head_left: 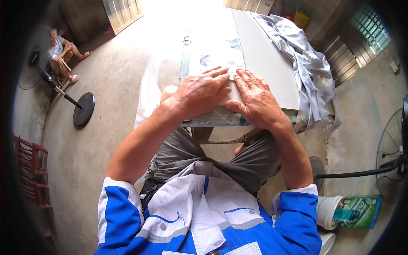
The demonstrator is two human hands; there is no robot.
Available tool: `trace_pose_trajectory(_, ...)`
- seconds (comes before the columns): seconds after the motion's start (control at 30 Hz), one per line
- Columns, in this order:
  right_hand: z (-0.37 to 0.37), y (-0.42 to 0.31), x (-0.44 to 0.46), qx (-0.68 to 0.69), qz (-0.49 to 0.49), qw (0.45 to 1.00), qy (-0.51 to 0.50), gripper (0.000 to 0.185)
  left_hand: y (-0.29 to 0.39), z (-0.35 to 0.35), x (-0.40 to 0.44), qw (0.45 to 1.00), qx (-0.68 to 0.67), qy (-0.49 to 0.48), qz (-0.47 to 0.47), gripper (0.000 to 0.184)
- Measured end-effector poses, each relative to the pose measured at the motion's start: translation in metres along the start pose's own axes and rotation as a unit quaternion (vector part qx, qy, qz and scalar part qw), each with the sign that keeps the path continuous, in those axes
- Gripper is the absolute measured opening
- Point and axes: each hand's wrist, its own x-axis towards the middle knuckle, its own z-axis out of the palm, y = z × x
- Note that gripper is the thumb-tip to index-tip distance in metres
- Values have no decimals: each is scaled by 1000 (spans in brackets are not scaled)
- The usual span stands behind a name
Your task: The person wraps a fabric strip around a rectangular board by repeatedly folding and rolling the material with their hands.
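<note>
White fabric with grey leaf prints (216,46) lies flat along a table (267,55). At its near end my left hand (204,91) rests palm down, fingers pointing to the right and touching the cloth edge. My right hand (255,95) lies spread beside it, its fingertips on the cloth and its thumb toward my left hand. The fingertips of both hands nearly meet. Whether a fold of cloth is under my left palm is hidden.
Crumpled patterned fabric (297,51) hangs over the table's right side. Standing fans are at left (84,110) and right (391,163). A seated person (61,53) is at far left. Red chairs (34,170), a white bucket (328,212) and a green bag (361,211) stand on the floor.
</note>
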Motion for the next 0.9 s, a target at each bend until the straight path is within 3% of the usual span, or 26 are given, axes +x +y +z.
trace_pose_trajectory(0.37,2,-8,-7,0,-14,999,53,84,-3,-15,-16,999,-3,17,-34,30)
trace_pose_trajectory(0.53,-4,-21,-28,-19,-40,995,90,59,4,-7,-33,996,-15,87,22,17)
trace_pose_trajectory(0.9,-20,-21,-28,-9,-69,984,163,35,11,-12,-43,993,-9,103,58,32)
